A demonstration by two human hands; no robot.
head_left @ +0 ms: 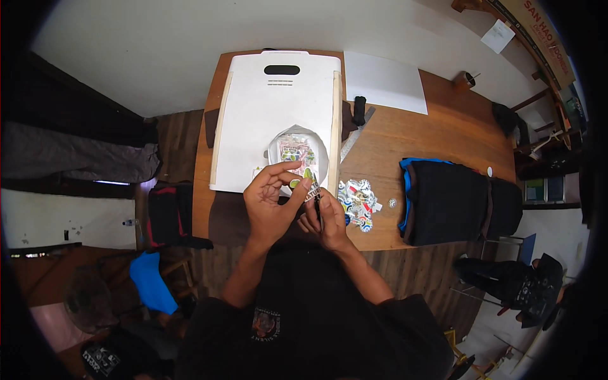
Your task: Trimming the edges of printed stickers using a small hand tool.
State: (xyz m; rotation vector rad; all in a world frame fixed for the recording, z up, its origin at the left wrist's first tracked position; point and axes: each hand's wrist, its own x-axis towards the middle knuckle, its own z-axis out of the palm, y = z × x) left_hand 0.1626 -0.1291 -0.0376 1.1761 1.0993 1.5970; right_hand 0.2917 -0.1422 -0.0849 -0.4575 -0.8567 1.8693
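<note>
In front of me, my left hand point(271, 201) is closed, pinching a small printed piece with green spots point(308, 173), which looks like a sticker or cut-out label. My right hand point(328, 220) is closed at the lower end of the same piece. A thin dark strip shows between its fingers; whether it is a tool or part of the print I cannot make out. Both hands are over the near edge of a white plastic panel point(266, 126). Its round opening point(324, 149) holds several clear and printed pieces point(293, 147), partly hidden by my left fingers.
A pile of colourful printed cut-outs point(360, 201) lies right of my hands, a small round piece point(392, 203) beside it. Folded dark garments point(443, 201) are stacked farther right. A metal ruler point(356, 136), black roll point(360, 111) and white sheet point(386, 82) lie on the wooden table point(443, 136).
</note>
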